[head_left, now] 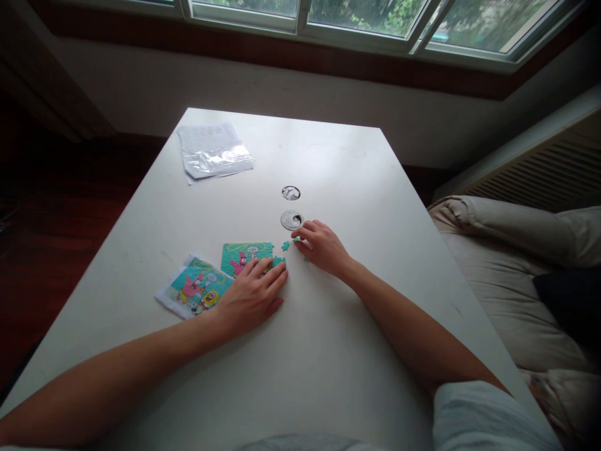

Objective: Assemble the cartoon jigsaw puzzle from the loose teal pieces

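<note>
A partly joined jigsaw puzzle [230, 254] with green ground and cartoon figures lies flat on the white table. My left hand [256, 291] rests palm down over its lower right part, fingers stretched out, hiding some of the picture. Just right of the puzzle's edge lies a loose green piece [286, 246]. My right hand [323, 248] is bent over the table there, its fingertips closed on another small green puzzle piece [297, 239]. Beneath that hand a further bit of green [306, 259] shows. Partly under my left wrist is a picture sheet [192, 288] of the same cartoon scene.
A clear plastic sleeve with papers [213, 150] lies at the table's far left. Two round inserts, a far one [291, 193] and a near one [288, 220], are set into the white tabletop [338, 169]. To the right stands a beige sofa [498, 269]; windows are ahead.
</note>
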`<state>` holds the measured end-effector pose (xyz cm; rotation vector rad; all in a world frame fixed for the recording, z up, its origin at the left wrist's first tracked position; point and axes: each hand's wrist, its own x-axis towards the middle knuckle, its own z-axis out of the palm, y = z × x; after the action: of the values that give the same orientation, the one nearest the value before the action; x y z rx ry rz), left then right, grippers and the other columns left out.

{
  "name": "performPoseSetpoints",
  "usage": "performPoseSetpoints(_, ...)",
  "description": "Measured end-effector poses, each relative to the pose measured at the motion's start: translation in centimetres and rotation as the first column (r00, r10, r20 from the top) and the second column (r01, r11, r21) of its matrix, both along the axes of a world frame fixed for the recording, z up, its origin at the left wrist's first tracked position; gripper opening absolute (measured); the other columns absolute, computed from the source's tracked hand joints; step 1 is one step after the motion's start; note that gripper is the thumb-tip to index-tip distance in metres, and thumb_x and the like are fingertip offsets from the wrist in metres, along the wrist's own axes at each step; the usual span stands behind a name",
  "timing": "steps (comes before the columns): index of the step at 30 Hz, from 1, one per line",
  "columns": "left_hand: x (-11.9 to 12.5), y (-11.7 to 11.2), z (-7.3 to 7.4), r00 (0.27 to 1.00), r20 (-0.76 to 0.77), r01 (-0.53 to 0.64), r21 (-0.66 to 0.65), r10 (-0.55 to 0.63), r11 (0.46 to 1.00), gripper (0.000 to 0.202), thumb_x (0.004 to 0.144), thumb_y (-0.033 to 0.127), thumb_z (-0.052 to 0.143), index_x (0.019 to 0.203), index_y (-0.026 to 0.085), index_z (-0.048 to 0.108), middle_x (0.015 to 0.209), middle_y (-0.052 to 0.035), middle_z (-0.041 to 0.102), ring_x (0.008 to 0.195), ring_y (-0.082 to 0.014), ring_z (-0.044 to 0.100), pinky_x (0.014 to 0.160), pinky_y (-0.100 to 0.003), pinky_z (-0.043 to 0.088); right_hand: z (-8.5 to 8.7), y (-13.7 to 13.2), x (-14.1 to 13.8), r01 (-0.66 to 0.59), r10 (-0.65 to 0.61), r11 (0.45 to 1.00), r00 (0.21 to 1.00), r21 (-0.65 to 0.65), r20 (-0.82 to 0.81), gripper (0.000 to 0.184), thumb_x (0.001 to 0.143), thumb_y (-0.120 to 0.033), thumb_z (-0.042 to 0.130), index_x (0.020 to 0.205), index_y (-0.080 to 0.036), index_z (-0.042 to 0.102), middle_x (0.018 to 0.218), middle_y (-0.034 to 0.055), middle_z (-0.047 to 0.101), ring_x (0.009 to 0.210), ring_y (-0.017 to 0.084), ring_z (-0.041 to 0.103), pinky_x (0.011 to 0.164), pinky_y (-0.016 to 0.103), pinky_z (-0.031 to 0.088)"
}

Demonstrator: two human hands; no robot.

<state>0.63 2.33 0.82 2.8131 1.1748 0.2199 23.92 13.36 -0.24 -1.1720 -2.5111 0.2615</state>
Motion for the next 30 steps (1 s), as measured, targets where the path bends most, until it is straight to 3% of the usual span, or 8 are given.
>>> performPoseSetpoints(5, 0.0, 0.0, 0.1, 1.000, 0.002, -0.002, 0.008, 0.002, 1.000, 0.047, 0.101, 0.035, 0.050, 0.143, 0.015, 0.052, 0.150, -0.0126, 0.052, 0.137, -0.0329, 0.045, 0.115, -0.053, 0.033, -0.7, -0.6, -1.1, -0.014, 0.013, 0.999, 1.000, 0.051, 0.009, 0.016, 0.095, -0.037, 0.065, 0.102, -0.023, 0.069, 0.100, 0.0081, 0.064, 0.096, 0.024, 0.052, 0.087, 0.037, 0.040)
performPoseSetpoints(9, 0.1, 0.0, 0.2, 1.000, 0.002, -0.002, 0.016, 0.002, 1.000, 0.047, 0.100, 0.035, 0.051, 0.142, 0.015, 0.053, 0.150, -0.0133, 0.052, 0.137, -0.0328, 0.045, 0.115, -0.053, 0.033, -1.0, -0.7, -1.4, -0.037, 0.036, 0.998, 0.999, 0.052, 0.020, 0.013, 0.097, -0.028, 0.061, 0.106, -0.025, 0.069, 0.100, 0.0074, 0.062, 0.096, 0.023, 0.052, 0.087, 0.035, 0.039)
performPoseSetpoints(13, 0.1, 0.0, 0.1, 1.000, 0.000, -0.001, 0.013, 0.001, 1.000, 0.046, 0.101, 0.035, 0.050, 0.142, 0.015, 0.053, 0.151, -0.0126, 0.051, 0.137, -0.0330, 0.045, 0.115, -0.053, 0.033, -0.9, -0.7, -1.4, -0.069, 0.068, 0.997, 0.998, 0.044, 0.013, 0.020, 0.098, -0.018, 0.055, 0.108, -0.026, 0.070, 0.099, 0.0064, 0.062, 0.095, 0.021, 0.051, 0.087, 0.034, 0.039)
performPoseSetpoints(19, 0.1, 0.0, 0.1, 1.000, 0.011, 0.002, 0.007, -0.002, 1.000, 0.046, 0.101, 0.034, 0.049, 0.142, 0.013, 0.053, 0.150, -0.0139, 0.052, 0.136, -0.0334, 0.045, 0.115, -0.055, 0.034, -0.9, -0.8, -1.5, -0.015, 0.016, 0.999, 1.000, 0.032, -0.022, 0.017, 0.096, -0.033, 0.062, 0.109, -0.024, 0.068, 0.102, 0.0069, 0.063, 0.098, 0.023, 0.051, 0.089, 0.036, 0.040)
performPoseSetpoints(27, 0.0, 0.0, -0.3, 0.999, 0.047, 0.017, 0.018, -0.018, 1.000, 0.043, 0.100, 0.029, 0.048, 0.140, 0.013, 0.055, 0.148, -0.0136, 0.054, 0.135, -0.0344, 0.045, 0.115, -0.056, 0.034, 0.6, -0.8, -1.5, -0.056, 0.059, 0.993, 0.998, -0.103, 0.023, 0.014, 0.091, -0.025, 0.067, 0.105, -0.024, 0.067, 0.104, 0.0076, 0.062, 0.100, 0.023, 0.054, 0.091, 0.036, 0.040)
performPoseSetpoints(30, 0.1, 0.0, -0.4, 0.999, 0.045, 0.016, 0.017, -0.017, 1.000, 0.044, 0.100, 0.030, 0.048, 0.141, 0.012, 0.054, 0.148, -0.0136, 0.054, 0.136, -0.0348, 0.045, 0.115, -0.056, 0.034, 0.8, -0.9, -1.5, -0.067, 0.061, 0.989, 0.997, -0.134, -0.051, 0.009, 0.088, -0.021, 0.067, 0.097, -0.022, 0.064, 0.098, 0.0062, 0.064, 0.097, 0.022, 0.055, 0.089, 0.035, 0.040)
